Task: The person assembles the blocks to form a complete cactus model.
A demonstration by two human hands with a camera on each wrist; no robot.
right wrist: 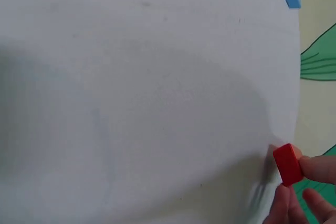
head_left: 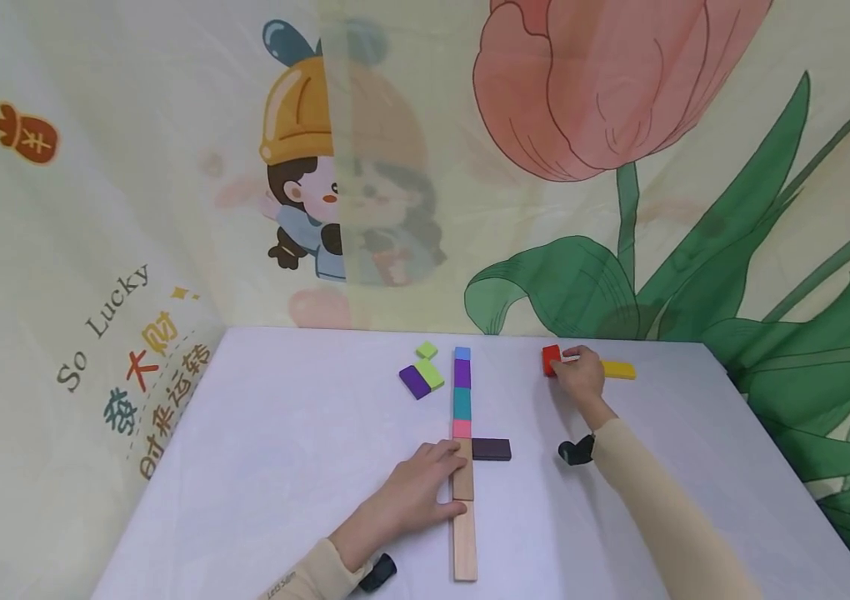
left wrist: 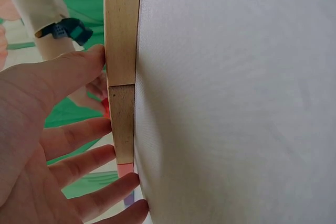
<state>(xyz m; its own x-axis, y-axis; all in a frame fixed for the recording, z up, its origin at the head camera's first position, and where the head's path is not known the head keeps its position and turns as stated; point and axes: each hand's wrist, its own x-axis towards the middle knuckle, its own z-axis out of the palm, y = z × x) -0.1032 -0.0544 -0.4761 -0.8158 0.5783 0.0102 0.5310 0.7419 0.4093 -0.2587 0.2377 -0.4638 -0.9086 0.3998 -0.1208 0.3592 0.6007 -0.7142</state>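
A straight row of blocks runs away from me along the table: a pale wooden block (head_left: 465, 550), a second wooden block (head_left: 464, 483), then pink (head_left: 462, 429), teal (head_left: 462, 403), purple (head_left: 462, 374) and light blue (head_left: 462, 353) ones. My left hand (head_left: 419, 492) lies along the left side of the wooden blocks, its fingers spread and fairly straight, fingertips touching them. At the table's far right, my right hand (head_left: 582, 375) pinches a red block (right wrist: 289, 164) between thumb and fingers. Just beyond that hand lies a yellow block (head_left: 620, 370), partly hidden by it.
A dark block (head_left: 492, 450) juts rightward from the row beside the wooden block. Left of the row's far end lie a loose purple block (head_left: 415, 382), a green block (head_left: 431, 374) against it and a smaller green block (head_left: 427, 350). A printed curtain (head_left: 395, 167) hangs behind the table.
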